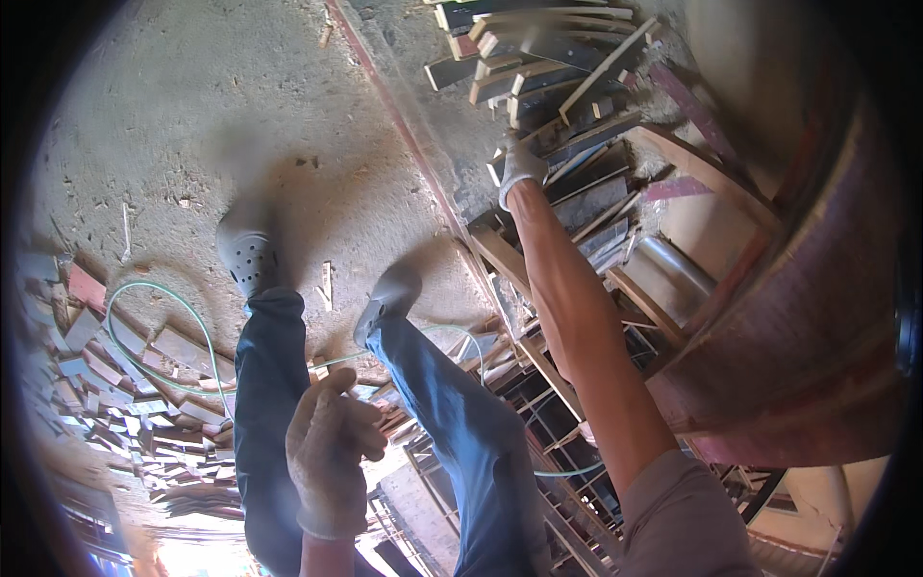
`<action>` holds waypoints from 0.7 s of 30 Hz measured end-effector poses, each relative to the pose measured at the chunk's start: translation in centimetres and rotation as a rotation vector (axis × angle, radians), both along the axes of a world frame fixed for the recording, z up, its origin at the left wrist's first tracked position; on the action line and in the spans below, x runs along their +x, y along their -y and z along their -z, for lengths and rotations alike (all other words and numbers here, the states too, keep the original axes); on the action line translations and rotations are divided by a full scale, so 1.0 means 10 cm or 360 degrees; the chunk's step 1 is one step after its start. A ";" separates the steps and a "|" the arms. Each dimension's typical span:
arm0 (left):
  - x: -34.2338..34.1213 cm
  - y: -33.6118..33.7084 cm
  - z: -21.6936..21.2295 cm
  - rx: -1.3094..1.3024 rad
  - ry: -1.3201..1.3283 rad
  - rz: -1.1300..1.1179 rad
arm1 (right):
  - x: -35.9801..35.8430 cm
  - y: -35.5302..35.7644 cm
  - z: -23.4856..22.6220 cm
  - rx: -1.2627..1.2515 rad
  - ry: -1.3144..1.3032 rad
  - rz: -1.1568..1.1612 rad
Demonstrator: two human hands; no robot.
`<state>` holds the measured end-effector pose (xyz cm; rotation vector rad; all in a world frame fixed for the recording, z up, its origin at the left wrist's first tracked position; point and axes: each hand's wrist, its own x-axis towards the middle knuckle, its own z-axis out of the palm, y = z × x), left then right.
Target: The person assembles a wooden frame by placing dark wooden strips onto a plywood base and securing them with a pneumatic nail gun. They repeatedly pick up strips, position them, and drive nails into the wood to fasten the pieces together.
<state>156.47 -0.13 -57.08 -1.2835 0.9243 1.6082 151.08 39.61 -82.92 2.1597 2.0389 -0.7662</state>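
Observation:
My right hand [521, 163], in a pale work glove, reaches out to a heap of wood offcuts. Its fingers are closed at the near end of a dark-faced wooden board [591, 137] in that heap; the fingertips are partly hidden. Low in front of my body, my left hand [335, 457] wears a matching glove. Its fingers are loosely bent and apart, and nothing shows in them. Around the right hand lie several more boards and strips [548, 77], many with dark faces and light cut edges.
A large curved reddish-brown object [798, 375] stands at the right. A metal cylinder [673, 264] lies among the wood. A pale green hose [207, 332] loops across the floor [173, 115] beside a wide pile of wood scraps [144, 413]. My feet in grey clogs [248, 255] stand between the piles.

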 end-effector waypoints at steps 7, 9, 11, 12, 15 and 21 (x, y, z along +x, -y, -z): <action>0.01 -0.06 0.04 0.0093 -0.0150 0.0036 | 0.54 0.55 -0.86 -0.0221 -0.1035 -0.0106; 0.00 -0.05 0.02 0.0133 -0.0345 0.0155 | 0.76 0.74 -1.34 -0.0459 -0.0834 -0.0158; 0.18 0.07 -0.07 0.0136 -0.0264 0.0056 | 0.71 1.37 -2.11 -0.0481 -0.0722 -0.0331; 0.26 0.09 -0.14 0.0208 -0.0144 -0.0096 | 1.06 1.35 -2.38 -0.0722 -0.0422 -0.0436; 0.68 0.36 -0.48 0.0362 -0.0030 -0.0644 | 1.16 1.95 -3.73 -0.1333 0.0030 -0.0645; 0.00 0.83 -1.79 0.0650 0.0087 -0.0708 | 0.25 2.58 -6.43 -0.1854 -0.0049 -0.1090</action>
